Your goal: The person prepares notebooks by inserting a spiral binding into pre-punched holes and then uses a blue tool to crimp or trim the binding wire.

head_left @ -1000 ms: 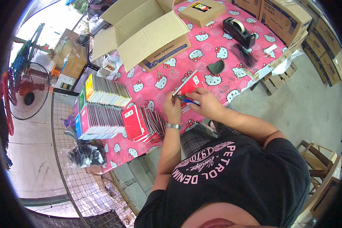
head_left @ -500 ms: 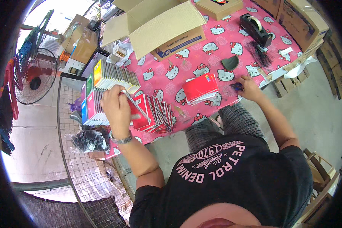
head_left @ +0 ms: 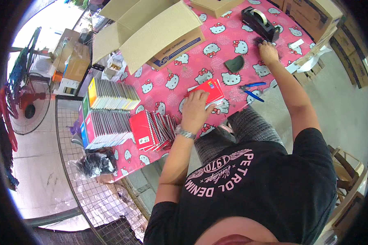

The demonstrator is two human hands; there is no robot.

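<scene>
Far left, off the table's [head_left: 159,87] left edge: small brown cartons [head_left: 71,61] stacked, white label patches on them. On the pink cartoon-cat tablecloth, left edge: two rows of thin booklets [head_left: 110,110] on their spines, yellow/green/blue/pink covers. Just right, near the front edge: fanned red notebooks [head_left: 149,130], small white label at a cover's corner. Back-centre: big open cardboard box [head_left: 151,32], blue print on its side. Centre, near the front edge: red notebook stack [head_left: 208,90] with left hand [head_left: 196,108] flat on it, fingers spread, gripping nothing. Right of that: dark green wedge [head_left: 234,64], blue pen [head_left: 253,85]. Right back corner: black tape dispenser [head_left: 259,22]; right hand [head_left: 269,52] beside it, fingers curled on a small dark thing, can't tell what.

Vs 0.5 s ago: left hand was at the booklet rows, now on the red stack; right hand went from the front edge up to the dispenser.
</scene>
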